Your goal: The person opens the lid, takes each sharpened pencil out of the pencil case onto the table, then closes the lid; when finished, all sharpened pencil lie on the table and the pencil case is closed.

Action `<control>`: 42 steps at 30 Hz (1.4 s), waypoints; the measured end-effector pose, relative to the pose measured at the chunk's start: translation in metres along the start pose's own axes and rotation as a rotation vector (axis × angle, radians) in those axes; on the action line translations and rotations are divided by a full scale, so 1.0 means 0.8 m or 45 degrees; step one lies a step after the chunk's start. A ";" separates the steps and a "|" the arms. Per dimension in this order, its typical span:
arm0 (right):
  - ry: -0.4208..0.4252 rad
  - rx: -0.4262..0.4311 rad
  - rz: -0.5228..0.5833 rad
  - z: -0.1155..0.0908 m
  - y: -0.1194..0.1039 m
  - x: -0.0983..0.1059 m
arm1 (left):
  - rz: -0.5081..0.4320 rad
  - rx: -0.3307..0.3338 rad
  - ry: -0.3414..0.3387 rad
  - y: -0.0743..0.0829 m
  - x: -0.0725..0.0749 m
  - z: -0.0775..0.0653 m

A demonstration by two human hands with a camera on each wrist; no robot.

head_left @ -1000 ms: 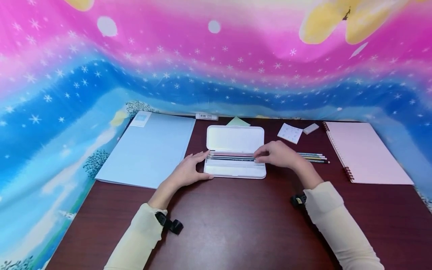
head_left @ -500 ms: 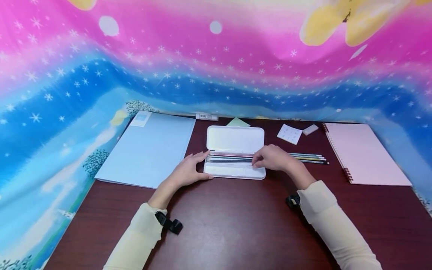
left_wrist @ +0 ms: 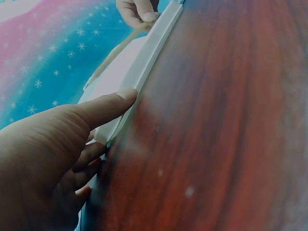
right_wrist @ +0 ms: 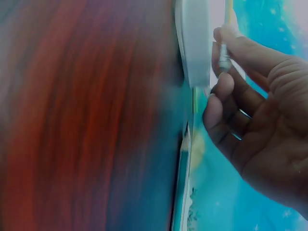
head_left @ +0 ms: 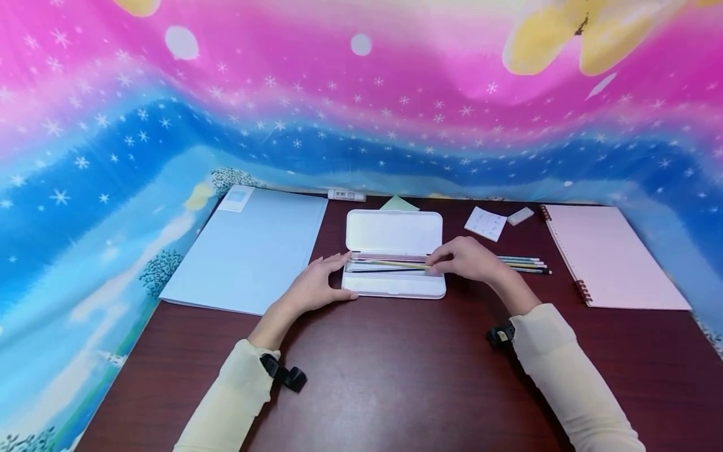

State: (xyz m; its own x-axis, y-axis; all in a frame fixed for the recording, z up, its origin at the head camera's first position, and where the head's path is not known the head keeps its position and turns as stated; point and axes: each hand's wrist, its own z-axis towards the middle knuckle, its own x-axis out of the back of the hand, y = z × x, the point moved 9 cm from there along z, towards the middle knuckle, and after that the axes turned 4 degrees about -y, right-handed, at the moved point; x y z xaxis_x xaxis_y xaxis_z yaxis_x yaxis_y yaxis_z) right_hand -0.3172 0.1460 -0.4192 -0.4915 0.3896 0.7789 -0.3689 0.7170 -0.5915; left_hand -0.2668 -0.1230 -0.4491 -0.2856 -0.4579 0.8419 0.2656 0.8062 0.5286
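Note:
A white pencil case (head_left: 393, 292) lies open at the middle of the table, its lid tipped back. Several pencils rest in its tray, among them a dark pencil (head_left: 373, 270) near the front. My left hand (head_left: 312, 285) holds the left end of the case, thumb on the front edge, as the left wrist view shows with the thumb on the white rim (left_wrist: 144, 70). Over the case's right end, my right hand (head_left: 465, 258) pinches a yellow pencil (head_left: 390, 264) near its eraser end. That pencil slants above the others; in the right wrist view its pale end (right_wrist: 224, 58) shows between fingers and thumb.
More pencils (head_left: 525, 266) lie right of the case. A blue folder (head_left: 254, 251) is at left, a pink spiral notebook (head_left: 615, 257) at right. Behind are a glue stick (head_left: 346, 196), green paper (head_left: 398, 204), a patterned square pad (head_left: 484, 223) and an eraser (head_left: 520, 216).
My right hand dipped toward the front of the tray, then moved back and right, now pinching the yellow pencil. A dark pencil has shifted forward in the tray. My left hand stays put.

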 end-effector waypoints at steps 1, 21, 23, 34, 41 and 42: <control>0.025 -0.006 0.014 -0.003 0.003 0.005 | 0.002 0.001 -0.002 0.000 0.000 0.000; 0.207 -0.241 -0.038 -0.110 0.113 0.078 | -0.005 -0.002 0.003 0.000 0.000 0.000; 0.208 -0.268 -0.027 -0.120 0.123 0.082 | -0.005 -0.002 0.002 0.000 0.000 -0.001; 0.206 -0.382 -0.045 -0.154 0.161 0.095 | -0.008 0.002 0.004 -0.002 -0.001 -0.001; 0.218 -0.416 -0.056 -0.167 0.183 0.089 | -0.023 0.007 0.003 0.000 -0.001 0.000; 0.219 -0.410 -0.065 -0.168 0.185 0.088 | -0.024 0.007 0.002 0.000 -0.001 0.000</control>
State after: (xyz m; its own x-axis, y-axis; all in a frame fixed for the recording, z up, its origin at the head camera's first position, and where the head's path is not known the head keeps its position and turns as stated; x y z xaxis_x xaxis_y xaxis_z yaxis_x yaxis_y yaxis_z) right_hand -0.3001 0.3573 -0.4241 -0.3286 0.4206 0.8457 -0.1092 0.8725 -0.4763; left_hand -0.2664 -0.1224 -0.4497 -0.2893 -0.4738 0.8318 0.2550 0.7994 0.5440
